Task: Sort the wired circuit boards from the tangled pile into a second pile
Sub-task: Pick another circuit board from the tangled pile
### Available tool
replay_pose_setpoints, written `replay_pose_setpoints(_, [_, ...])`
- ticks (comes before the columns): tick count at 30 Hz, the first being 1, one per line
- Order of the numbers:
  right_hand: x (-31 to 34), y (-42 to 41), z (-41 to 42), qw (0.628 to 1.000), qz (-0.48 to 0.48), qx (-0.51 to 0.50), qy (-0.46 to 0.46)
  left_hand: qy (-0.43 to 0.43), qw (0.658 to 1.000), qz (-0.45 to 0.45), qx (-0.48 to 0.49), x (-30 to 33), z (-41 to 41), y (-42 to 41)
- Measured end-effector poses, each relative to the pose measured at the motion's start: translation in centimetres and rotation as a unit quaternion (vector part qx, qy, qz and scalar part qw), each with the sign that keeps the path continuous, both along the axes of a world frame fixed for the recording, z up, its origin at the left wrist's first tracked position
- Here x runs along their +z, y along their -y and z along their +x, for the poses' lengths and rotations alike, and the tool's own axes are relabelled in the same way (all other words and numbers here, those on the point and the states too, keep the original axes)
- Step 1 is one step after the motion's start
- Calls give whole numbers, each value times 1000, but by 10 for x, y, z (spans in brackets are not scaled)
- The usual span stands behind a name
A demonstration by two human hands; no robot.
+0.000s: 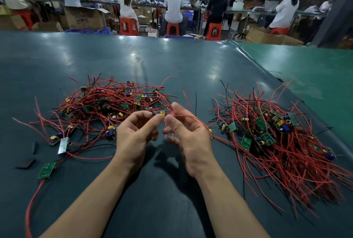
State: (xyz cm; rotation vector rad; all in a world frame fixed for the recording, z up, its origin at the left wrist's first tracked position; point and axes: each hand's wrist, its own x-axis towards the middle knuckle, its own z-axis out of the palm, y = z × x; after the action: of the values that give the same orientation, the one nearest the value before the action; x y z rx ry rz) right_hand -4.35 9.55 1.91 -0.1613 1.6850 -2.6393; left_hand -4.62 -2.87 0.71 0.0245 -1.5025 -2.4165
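A tangled pile (107, 104) of small green circuit boards with red and black wires lies on the table to the left. A second pile (277, 134) of the same boards spreads out on the right, its wires trailing toward me. Between them my left hand (135, 134) pinches a small circuit board (160, 114) with a yellow capacitor at its fingertips. My right hand (189, 134) holds the red wire (189, 116) that runs from that board over the hand's back toward the right pile.
The dark green table mat (172, 62) stretches far ahead; a lighter green section (305, 66) adjoins on the right. A loose board (46, 170) with a long red wire and a black pad (25, 163) lie at front left. Seated workers fill the background.
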Motion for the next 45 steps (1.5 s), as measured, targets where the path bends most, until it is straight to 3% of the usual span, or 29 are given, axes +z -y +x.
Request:
replay_pose_setpoints(6, [-3, -6, -5, 997, 27, -71, -9, 26, 999, -26, -36, 0, 1, -2])
replay_pose_setpoints(10, [-4, -7, -2, 995, 72, -2, -70, 45, 996, 67, -23, 3, 0, 1])
replay_pose_setpoints(14, [-9, -7, -4, 947, 253, -61, -187, 52, 979, 193, -47, 9, -2, 7])
replay_pose_setpoints(16, [-8, -10, -6, 957, 231, -94, -145, 50, 964, 252, -76, 13, 1, 12])
replay_pose_setpoints(18, [-6, -18, -11, 980, 142, -136, -37, 59, 957, 267, -94, 15, 3, 14])
replay_pose_setpoints(21, [-3, -26, -16, 990, 42, -122, 64, 76, 975, 186, -95, 15, 3, 9])
replay_pose_setpoints(23, [-4, -23, -13, 998, 32, -36, 45, 91, 987, 95, -94, 13, 5, 0])
replay_pose_setpoints(25, [-6, -16, -8, 996, 82, 23, -5, 103, 987, 39, -114, 11, 8, -7])
replay_pose_setpoints(28, [-6, -10, -7, 994, 101, 7, -33, 106, 984, -26, -141, 9, 11, -8])
replay_pose_setpoints(35, [-6, -24, -12, 995, 92, -20, 29, 80, 972, -73, -207, 8, 17, -8])
replay_pose_setpoints(41, [-1, -34, -23, 988, -75, -111, 73, 79, 957, -113, -254, 8, 20, -4])
replay_pose_setpoints(45, [-1, -40, -29, 969, -142, -181, 85, 78, 950, -82, -292, 10, 22, 0])
